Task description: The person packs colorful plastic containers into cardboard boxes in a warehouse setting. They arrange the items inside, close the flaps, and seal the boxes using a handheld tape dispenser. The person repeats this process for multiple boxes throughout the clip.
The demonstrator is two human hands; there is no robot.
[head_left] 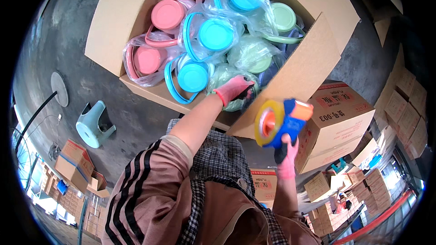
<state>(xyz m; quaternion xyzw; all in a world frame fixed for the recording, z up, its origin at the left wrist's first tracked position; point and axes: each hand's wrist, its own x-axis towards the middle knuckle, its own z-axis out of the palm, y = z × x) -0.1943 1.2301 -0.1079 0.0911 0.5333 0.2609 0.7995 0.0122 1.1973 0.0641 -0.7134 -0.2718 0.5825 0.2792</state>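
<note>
Left hand: reaches into the open box, fingers curled on a bagged green tub, steadying it.
Right hand: fist closed around the tape gun, raised beside the flap, clear of the tubs.

The left hand's fingertips are hidden among bagged containers in the open carton. The tape dispenser is motion-blurred, covering most of the right hand. Plastic bags blur the green lids' outlines.
</note>
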